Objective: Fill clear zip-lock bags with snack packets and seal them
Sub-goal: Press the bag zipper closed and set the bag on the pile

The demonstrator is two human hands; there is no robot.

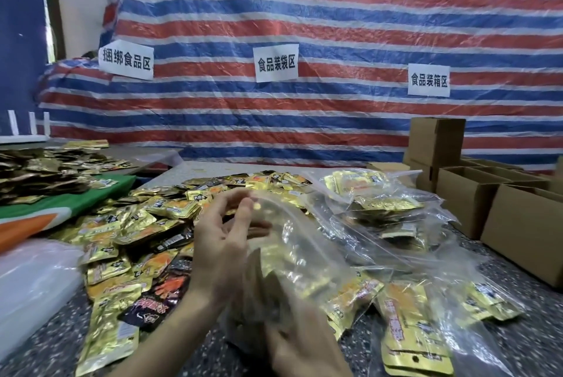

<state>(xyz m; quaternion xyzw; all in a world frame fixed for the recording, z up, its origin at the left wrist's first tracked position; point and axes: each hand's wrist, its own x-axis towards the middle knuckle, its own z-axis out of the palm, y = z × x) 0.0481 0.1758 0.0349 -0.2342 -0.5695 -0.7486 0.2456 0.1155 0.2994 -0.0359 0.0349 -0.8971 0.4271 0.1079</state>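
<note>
The left hand (pixel 221 242) is raised over the middle of the grey speckled stone table (pixel 502 331). Its palm is turned inward, and its fingers (pixel 243 204) are curled close together, pinching the upper edge of a clear zip-lock bag (pixel 292 236). The bag slants from those fingertips down toward the bottom of the view, with gold foil snack packets (pixel 283 270) showing through its lower half. The right hand (pixel 300 346) is at the bag's lower end, touching it. It is blurred and partly veiled by the plastic, so I cannot tell whether its fingers grip or only support.

Just left of the hands lies a loose heap of gold packets (pixel 131 242), with a few black-and-red packets (pixel 164 294) among them. To the right, just beside the held bag, lie filled clear plastic bags (pixel 384 206) of the same gold packets, one spreading toward the front right corner. Open brown cardboard boxes (pixel 469 197) stand along the table's right edge, close together.

At the near left sits a stack of milky clear plastic (pixel 33 279), and behind it a green-and-orange sheet (pixel 61 203) — beyond that, a second heap of packets (pixel 45 169). A red, white and blue striped tarpaulin (pixel 304 26) hangs behind the table, bearing three white paper signs (pixel 276 63).
</note>
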